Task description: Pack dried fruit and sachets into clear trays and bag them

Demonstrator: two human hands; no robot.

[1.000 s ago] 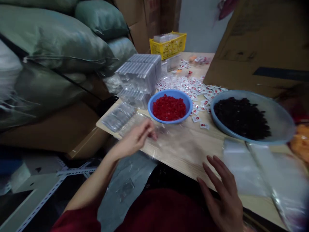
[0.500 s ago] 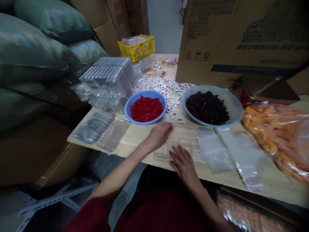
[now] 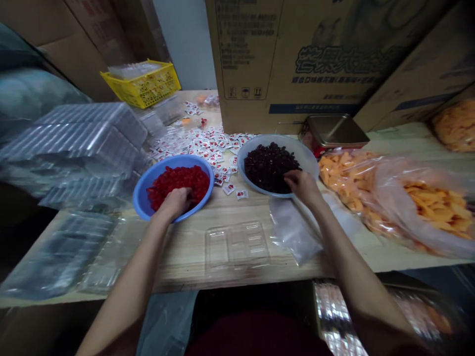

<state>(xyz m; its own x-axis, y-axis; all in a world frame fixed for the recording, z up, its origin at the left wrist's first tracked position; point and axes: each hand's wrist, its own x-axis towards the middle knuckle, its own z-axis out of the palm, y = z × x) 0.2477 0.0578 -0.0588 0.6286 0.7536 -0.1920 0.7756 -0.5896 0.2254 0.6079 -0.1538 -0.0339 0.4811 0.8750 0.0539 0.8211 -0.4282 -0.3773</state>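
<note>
On the wooden counter (image 3: pixel 178 252), a blue bowl (image 3: pixel 141 198) sits at eleven o'clock, the left hand (image 3: pixel 176 203) curled into red diced fruit (image 3: pixel 178 185). At one o'clock, the right hand (image 3: pixel 302 185) reaches dark dried fruit (image 3: pixel 267 168) in a grey bowl (image 3: pixel 308 160). Whether the fingers (image 3: pixel 293 179) grip pieces is hidden. A hasty lift could scatter fruit among the small sachets (image 3: pixel 200 146).

Red fruit pieces (image 3: pixel 189 183) hide the left hand's (image 3: pixel 174 203) fingertips.

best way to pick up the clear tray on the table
Probably pinch the clear tray by its near long edge, coming from the front of the table. It lies flat and shallow, so the thin rim looks the likeliest hold, and the plastic bag crowds its right side.
</note>
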